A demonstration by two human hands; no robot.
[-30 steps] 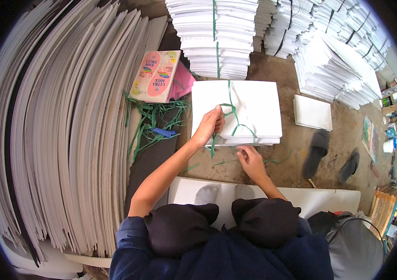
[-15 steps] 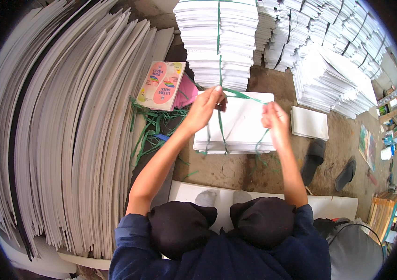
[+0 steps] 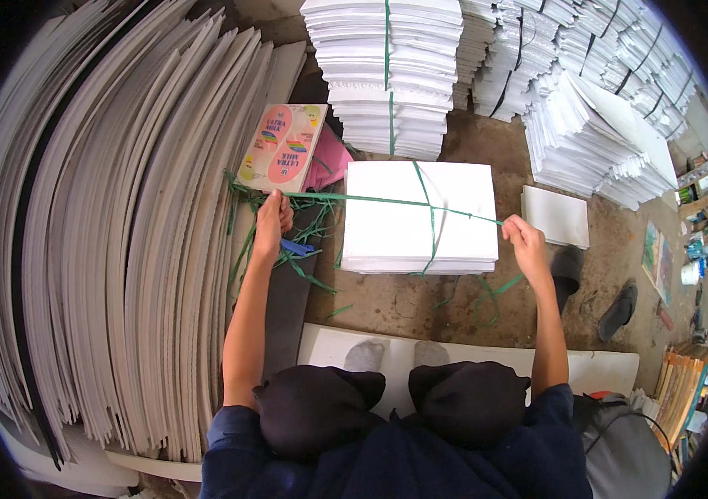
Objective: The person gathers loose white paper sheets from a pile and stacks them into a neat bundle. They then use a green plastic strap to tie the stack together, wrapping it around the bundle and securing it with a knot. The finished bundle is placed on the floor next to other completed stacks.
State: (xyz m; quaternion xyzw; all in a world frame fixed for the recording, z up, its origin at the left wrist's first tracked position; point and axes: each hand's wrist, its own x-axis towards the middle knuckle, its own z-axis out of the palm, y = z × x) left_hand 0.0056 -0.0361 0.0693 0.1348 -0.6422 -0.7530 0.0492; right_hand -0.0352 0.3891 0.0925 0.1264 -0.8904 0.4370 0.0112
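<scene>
A stack of white sheets [image 3: 387,229] lies on the floor in front of me. Green plastic twine [image 3: 371,198] loops over its top from back to front and stretches taut sideways across it. My left hand [image 3: 273,223], fingers closed, grips one end left of the stack, above a heap of loose green strips [image 3: 308,220]. Past the stack's right edge, my right hand [image 3: 524,237] pinches the other end, and a loose tail hangs below it. The two strands cross near the middle of the top.
Tall upright sheets [image 3: 121,249] fill the left side. Behind stands a high tied pile [image 3: 420,75], with more bundles [image 3: 595,133] at the back right. A pink printed carton piece [image 3: 283,145] lies beside the strips. A smaller white stack [image 3: 555,216] and dark slippers [image 3: 618,312] are on the right.
My hands have moved apart, the left one leftward and nearer, the right one rightward and nearer. Between them the twine has been drawn taut across the stack.
</scene>
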